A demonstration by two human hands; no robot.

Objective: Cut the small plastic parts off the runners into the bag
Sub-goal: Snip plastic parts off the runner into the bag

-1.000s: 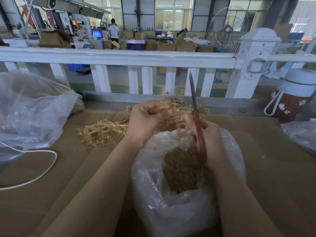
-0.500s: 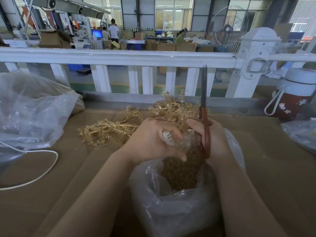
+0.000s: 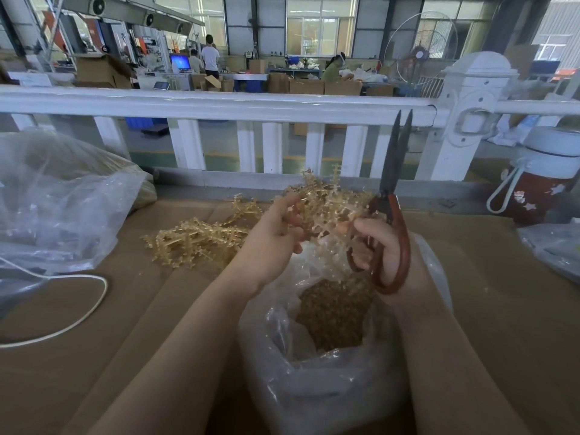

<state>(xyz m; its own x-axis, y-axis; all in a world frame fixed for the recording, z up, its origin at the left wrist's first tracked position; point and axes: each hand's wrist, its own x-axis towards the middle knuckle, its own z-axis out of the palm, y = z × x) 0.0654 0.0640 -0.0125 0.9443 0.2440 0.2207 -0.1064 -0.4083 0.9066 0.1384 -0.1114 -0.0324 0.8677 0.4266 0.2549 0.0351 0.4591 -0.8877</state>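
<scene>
A clear plastic bag [image 3: 314, 384] stands open in front of me, partly filled with small amber parts [image 3: 332, 315]. Above its mouth my left hand [image 3: 276, 233] pinches a golden runner [image 3: 326, 205] studded with parts. My right hand [image 3: 386, 246] grips the red handles of the scissors [image 3: 392, 215], whose dark blades point straight up and are slightly parted. Its fingertips also touch the runner. A heap of more runners [image 3: 201, 240] lies on the cardboard behind my left hand.
Brown cardboard [image 3: 502, 309] covers the table. A large crumpled plastic bag [image 3: 56, 202] and a white cord [image 3: 62, 328] lie at the left. A white railing [image 3: 219, 105] runs along the far edge. A red and white jug [image 3: 543, 180] and another plastic bag [image 3: 552, 249] sit at the right.
My left hand has left the bag's rim and risen to take a runner from the pile. The scissors have shifted right and their blades have parted slightly.
</scene>
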